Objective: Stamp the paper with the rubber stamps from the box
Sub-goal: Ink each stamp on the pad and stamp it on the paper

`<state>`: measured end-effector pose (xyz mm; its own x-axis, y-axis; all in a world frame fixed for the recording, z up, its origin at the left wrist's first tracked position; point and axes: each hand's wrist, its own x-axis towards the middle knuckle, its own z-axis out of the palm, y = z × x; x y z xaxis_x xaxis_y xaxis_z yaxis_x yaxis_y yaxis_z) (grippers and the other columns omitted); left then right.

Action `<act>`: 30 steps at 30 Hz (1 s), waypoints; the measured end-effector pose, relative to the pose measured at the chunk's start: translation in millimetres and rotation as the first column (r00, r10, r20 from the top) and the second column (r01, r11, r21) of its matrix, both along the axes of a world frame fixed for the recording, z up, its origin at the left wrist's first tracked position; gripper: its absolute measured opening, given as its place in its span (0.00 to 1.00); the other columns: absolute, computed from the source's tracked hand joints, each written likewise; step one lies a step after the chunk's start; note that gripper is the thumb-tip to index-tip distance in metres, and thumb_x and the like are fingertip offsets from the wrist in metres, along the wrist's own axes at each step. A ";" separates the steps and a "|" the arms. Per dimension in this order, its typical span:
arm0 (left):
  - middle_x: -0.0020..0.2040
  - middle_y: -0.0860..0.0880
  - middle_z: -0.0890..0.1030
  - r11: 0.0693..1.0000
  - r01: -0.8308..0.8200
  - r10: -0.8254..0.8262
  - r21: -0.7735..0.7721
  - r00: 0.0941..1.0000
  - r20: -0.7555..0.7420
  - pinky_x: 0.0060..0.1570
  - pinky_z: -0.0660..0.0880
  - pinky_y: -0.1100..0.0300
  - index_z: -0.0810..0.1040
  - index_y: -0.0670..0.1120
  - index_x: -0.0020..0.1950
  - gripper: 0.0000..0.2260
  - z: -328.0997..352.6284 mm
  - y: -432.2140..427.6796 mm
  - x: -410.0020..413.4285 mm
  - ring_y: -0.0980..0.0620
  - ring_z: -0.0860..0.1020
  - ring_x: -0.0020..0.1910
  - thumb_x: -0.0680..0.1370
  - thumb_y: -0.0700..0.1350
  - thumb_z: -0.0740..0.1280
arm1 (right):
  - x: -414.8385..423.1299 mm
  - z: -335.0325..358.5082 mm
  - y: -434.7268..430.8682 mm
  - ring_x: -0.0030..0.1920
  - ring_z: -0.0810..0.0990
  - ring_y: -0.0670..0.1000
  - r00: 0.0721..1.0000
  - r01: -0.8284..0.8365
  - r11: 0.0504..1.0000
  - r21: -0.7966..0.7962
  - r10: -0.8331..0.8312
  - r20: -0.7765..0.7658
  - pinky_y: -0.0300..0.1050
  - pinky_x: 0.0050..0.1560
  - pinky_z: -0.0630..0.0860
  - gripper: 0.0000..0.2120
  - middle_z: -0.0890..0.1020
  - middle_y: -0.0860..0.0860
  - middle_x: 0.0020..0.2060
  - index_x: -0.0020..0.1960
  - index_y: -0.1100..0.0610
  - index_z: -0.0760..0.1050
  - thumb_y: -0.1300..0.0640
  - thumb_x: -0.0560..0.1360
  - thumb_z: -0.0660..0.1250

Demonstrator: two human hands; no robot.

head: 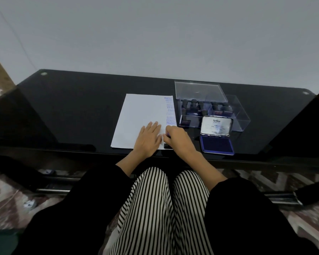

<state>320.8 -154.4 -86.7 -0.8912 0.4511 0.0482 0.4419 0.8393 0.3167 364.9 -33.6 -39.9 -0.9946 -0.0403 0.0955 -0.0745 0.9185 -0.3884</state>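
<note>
Paper (136, 115): white sheet lying flat on the bench (72, 111), centre of the frame, its near edge close to the bench's front edge.
Prints (170, 115): a column of blue-violet marks down the sheet's right margin; "FRAGILE" is legible at top and bottom.
Rubber stamp (167, 146): mostly hidden under the right hand, at the sheet's lower right corner; only a dark block shows.
Right hand (179, 139): fingers curled tight round the stamp, knuckles up, over the paper.
Left hand (148, 138): palm down on the paper just left of the right hand, fingers (153, 126) straight and flat on the sheet.
Box (241, 115): clear plastic, right of the paper, upper right of the bench; its clear lid (199, 89) stands raised at the back.
Boxed stamps (193, 103): dark-handled, upright in rows inside.
Ink pad (216, 144): blue, open, in front of the box; its metal cover (216, 126) is tilted up, marked "Artline".
Bench surface: glossy black.
Lower frame: striped trousers (155, 208) between black sleeves (103, 181).
</note>
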 end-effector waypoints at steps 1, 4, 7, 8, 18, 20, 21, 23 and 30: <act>0.78 0.47 0.51 1.000 0.000 0.000 -0.004 1.000 -0.005 0.76 0.45 0.52 0.52 0.43 0.76 0.22 -1.0 0.4 0.0 0.49 0.47 0.78 0.83 0.49 0.47 | 1.7 -2.6 -1.2 0.36 0.69 0.55 1.000 0.001 1.000 0.004 -0.001 -0.021 0.46 0.36 0.63 0.10 0.70 0.55 0.37 0.39 0.60 0.63 0.59 0.77 0.59; 0.78 0.47 0.51 1.000 0.002 -0.002 -0.014 1.000 -0.017 0.76 0.45 0.52 0.51 0.44 0.77 0.22 -2.8 0.7 -0.1 0.49 0.47 0.78 0.83 0.49 0.46 | 3.3 -11.8 -2.1 0.34 0.68 0.53 0.995 0.001 1.000 -0.012 -0.003 -0.098 0.43 0.33 0.61 0.11 0.69 0.54 0.36 0.38 0.59 0.63 0.59 0.78 0.59; 0.78 0.46 0.51 1.000 0.010 -0.010 -0.020 1.000 -0.023 0.76 0.45 0.52 0.51 0.43 0.76 0.22 -3.4 0.1 -0.3 0.48 0.47 0.78 0.83 0.48 0.46 | 2.6 -17.5 -1.7 0.33 0.67 0.52 0.988 0.008 1.000 -0.029 -0.013 -0.156 0.39 0.27 0.58 0.12 0.68 0.54 0.35 0.37 0.59 0.63 0.58 0.78 0.59; 0.78 0.46 0.51 1.000 0.012 -0.013 -0.024 1.000 -0.027 0.76 0.45 0.52 0.51 0.43 0.76 0.22 -3.4 0.1 -0.4 0.48 0.48 0.78 0.83 0.48 0.47 | 2.7 -19.8 -2.2 0.32 0.67 0.52 0.983 0.017 0.999 -0.037 -0.024 -0.183 0.40 0.28 0.58 0.12 0.68 0.53 0.35 0.37 0.58 0.64 0.58 0.78 0.59; 0.78 0.46 0.53 1.000 0.007 -0.006 0.006 0.999 -0.040 0.76 0.45 0.52 0.53 0.43 0.76 0.22 -4.5 -0.4 0.3 0.48 0.48 0.77 0.83 0.48 0.47 | 13.9 -41.4 -9.3 0.28 0.62 0.48 0.876 0.019 0.997 -0.069 -0.050 -0.480 0.35 0.24 0.54 0.13 0.67 0.54 0.27 0.31 0.62 0.67 0.63 0.71 0.67; 0.78 0.46 0.52 1.000 0.009 -0.009 0.005 0.999 -0.037 0.76 0.45 0.52 0.53 0.43 0.76 0.22 -4.2 -0.4 0.3 0.48 0.48 0.77 0.83 0.48 0.47 | 8.9 -38.7 -8.5 0.28 0.62 0.49 0.895 0.025 0.996 -0.081 -0.058 -0.442 0.38 0.24 0.58 0.13 0.67 0.55 0.27 0.31 0.62 0.66 0.64 0.71 0.66; 0.78 0.46 0.52 1.000 0.011 -0.011 -0.002 0.999 -0.037 0.76 0.45 0.52 0.52 0.43 0.76 0.22 -4.2 -0.3 0.2 0.48 0.48 0.77 0.83 0.48 0.48 | 5.8 -36.2 -8.1 0.28 0.63 0.50 0.909 0.027 0.995 -0.097 -0.065 -0.412 0.42 0.26 0.61 0.14 0.67 0.56 0.28 0.31 0.61 0.65 0.63 0.72 0.66; 0.78 0.46 0.52 1.000 0.012 -0.012 -0.016 0.999 -0.040 0.76 0.45 0.52 0.52 0.43 0.76 0.22 -4.7 0.1 -0.2 0.48 0.48 0.77 0.83 0.48 0.48 | -0.4 -29.9 -6.2 0.30 0.65 0.52 0.946 0.021 0.991 -0.130 -0.062 -0.318 0.44 0.31 0.63 0.13 0.67 0.55 0.31 0.33 0.59 0.64 0.62 0.75 0.63; 0.78 0.46 0.54 1.000 0.006 -0.006 0.001 0.999 -0.054 0.76 0.47 0.52 0.54 0.43 0.76 0.23 -6.9 0.8 -2.5 0.48 0.50 0.77 0.83 0.49 0.48 | -20.3 -15.8 -0.2 0.32 0.65 0.52 0.991 0.009 0.988 -0.154 -0.029 -0.129 0.43 0.32 0.61 0.12 0.68 0.56 0.29 0.33 0.61 0.63 0.65 0.75 0.59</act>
